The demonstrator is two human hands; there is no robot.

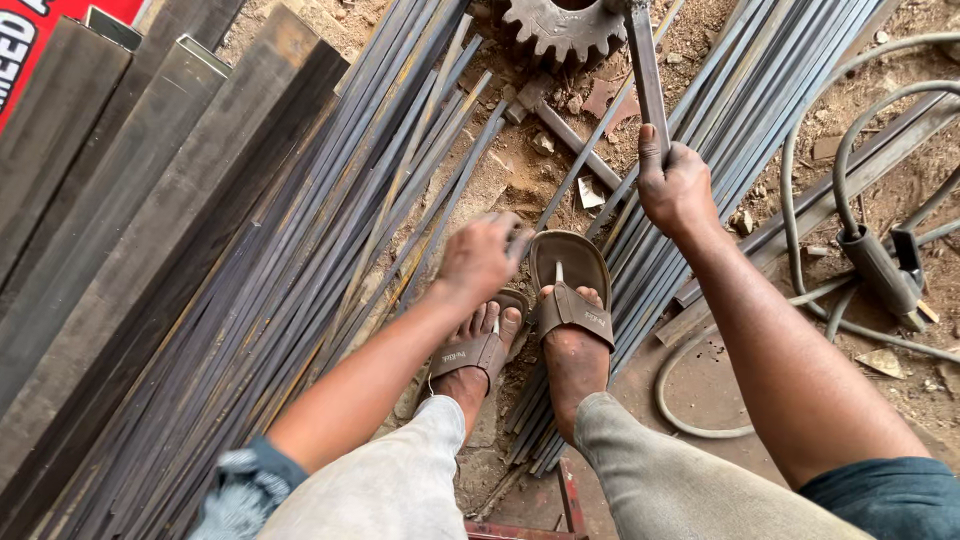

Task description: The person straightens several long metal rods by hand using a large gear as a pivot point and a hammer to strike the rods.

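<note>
Flat steel bar: held upright near the toothed gear, gripped by the right hand with fingers wrapped tight around it. Left hand hangs blurred over the left strip pile; finger state cannot be told. One bar is lifted; two strip piles, too many to count, lie on the ground. One gear, two sandals.

The person wears light grey dusty trousers, dark teal short sleeves, and brown strapped sandals on both feet, forearms bare.
</note>
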